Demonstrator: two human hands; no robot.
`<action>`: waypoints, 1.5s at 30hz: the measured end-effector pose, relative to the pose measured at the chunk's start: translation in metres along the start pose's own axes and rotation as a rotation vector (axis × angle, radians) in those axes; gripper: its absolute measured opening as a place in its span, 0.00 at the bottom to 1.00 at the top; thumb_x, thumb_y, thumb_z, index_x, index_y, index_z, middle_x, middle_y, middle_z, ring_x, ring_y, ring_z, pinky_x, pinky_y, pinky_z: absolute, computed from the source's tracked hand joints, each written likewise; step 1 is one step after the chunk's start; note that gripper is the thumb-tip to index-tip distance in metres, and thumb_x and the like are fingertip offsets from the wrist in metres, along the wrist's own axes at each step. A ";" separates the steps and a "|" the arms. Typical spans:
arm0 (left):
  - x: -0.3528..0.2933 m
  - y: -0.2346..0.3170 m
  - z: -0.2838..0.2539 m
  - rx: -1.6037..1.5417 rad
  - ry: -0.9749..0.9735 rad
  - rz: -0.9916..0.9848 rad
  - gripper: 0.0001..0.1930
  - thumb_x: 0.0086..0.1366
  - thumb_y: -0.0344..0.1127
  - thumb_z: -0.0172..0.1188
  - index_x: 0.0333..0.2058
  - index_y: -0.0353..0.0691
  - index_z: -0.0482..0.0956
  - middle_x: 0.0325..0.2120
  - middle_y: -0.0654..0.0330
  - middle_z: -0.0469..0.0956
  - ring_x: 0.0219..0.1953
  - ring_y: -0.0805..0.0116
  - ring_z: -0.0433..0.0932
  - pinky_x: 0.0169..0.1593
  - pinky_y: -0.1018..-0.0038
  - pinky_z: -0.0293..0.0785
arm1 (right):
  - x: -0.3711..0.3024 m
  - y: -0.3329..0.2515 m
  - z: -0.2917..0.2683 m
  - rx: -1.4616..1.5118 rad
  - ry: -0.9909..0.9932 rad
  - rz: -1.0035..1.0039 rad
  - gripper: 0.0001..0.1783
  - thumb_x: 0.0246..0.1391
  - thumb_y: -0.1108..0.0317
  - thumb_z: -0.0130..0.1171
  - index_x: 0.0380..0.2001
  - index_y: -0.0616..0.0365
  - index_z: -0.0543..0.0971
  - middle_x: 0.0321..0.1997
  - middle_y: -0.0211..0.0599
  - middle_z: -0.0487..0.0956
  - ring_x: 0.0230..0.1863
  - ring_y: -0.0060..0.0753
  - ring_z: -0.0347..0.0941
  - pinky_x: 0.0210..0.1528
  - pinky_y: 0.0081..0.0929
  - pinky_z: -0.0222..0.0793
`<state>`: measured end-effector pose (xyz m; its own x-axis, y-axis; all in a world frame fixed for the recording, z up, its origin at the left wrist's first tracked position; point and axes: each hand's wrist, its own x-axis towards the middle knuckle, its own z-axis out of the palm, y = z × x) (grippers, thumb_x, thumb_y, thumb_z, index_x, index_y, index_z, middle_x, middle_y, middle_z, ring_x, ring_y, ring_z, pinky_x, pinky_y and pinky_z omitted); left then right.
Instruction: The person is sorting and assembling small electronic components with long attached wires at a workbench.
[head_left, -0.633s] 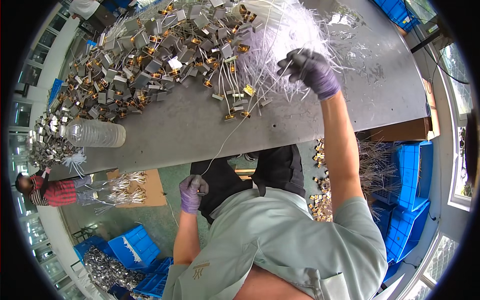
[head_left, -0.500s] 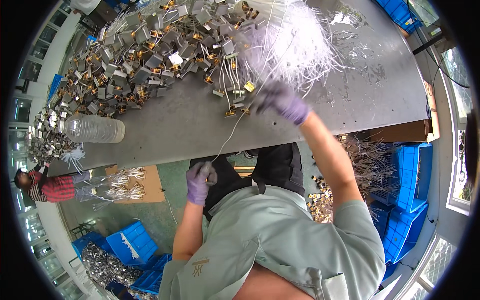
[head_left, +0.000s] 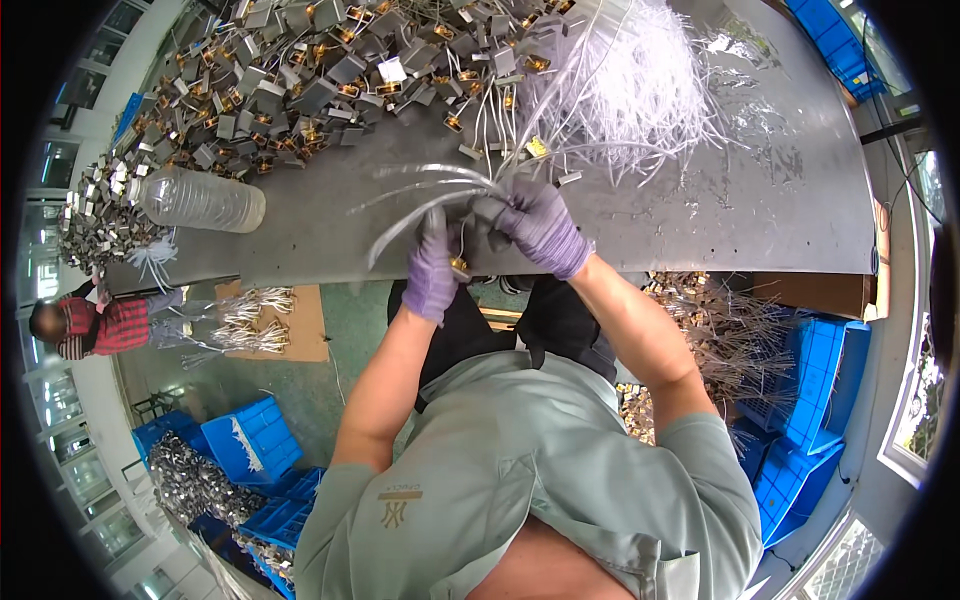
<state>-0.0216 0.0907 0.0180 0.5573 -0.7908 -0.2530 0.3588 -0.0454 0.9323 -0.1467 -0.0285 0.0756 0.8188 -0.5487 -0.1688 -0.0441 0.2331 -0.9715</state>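
Observation:
Both my hands, in grey-and-purple gloves, are close together over the near edge of the grey table. My right hand is closed round a loose bunch of whitish translucent strands, whose blurred ends fan out to the left. My left hand is closed just left of it, at a thin white wire. A small brass-coloured end piece hangs on that wire beside the glove. Beyond the right hand lie several white wires with grey block ends, and a yellow-and-brass piece.
A heap of grey blocks with brass parts covers the far left, beside a pile of white strands. A clear plastic bottle lies at left. Blue crates stand on both sides. Another person works at far left.
My left hand has risen from my lap to the table edge, beside the right. My right hand has drawn slightly nearer and now grips a bunch of strands. The view has shifted slightly.

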 end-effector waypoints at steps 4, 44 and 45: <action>0.012 0.011 0.009 -0.171 -0.143 -0.117 0.34 0.60 0.68 0.49 0.46 0.40 0.73 0.32 0.62 0.77 0.31 0.71 0.77 0.33 0.73 0.76 | 0.007 -0.004 -0.004 -0.079 0.050 -0.032 0.14 0.56 0.62 0.60 0.23 0.61 0.76 0.17 0.29 0.74 0.18 0.17 0.70 0.21 0.17 0.65; 0.189 0.051 0.101 0.859 0.103 0.551 0.21 0.53 0.43 0.67 0.42 0.40 0.72 0.34 0.46 0.78 0.36 0.47 0.76 0.42 0.59 0.72 | 0.055 0.001 -0.116 -0.191 0.396 0.038 0.13 0.54 0.61 0.57 0.30 0.63 0.76 0.18 0.34 0.75 0.15 0.22 0.67 0.16 0.21 0.62; 0.187 0.056 0.098 0.869 0.108 0.523 0.18 0.55 0.43 0.66 0.39 0.39 0.73 0.30 0.47 0.79 0.33 0.48 0.77 0.40 0.59 0.72 | 0.052 -0.004 -0.111 -0.144 0.432 0.039 0.13 0.54 0.62 0.57 0.30 0.63 0.76 0.18 0.34 0.75 0.14 0.22 0.67 0.16 0.21 0.61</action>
<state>0.0290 -0.1194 0.0482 0.5685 -0.7810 0.2584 -0.5930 -0.1713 0.7868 -0.1671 -0.1469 0.0527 0.5025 -0.8335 -0.2298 -0.1740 0.1628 -0.9712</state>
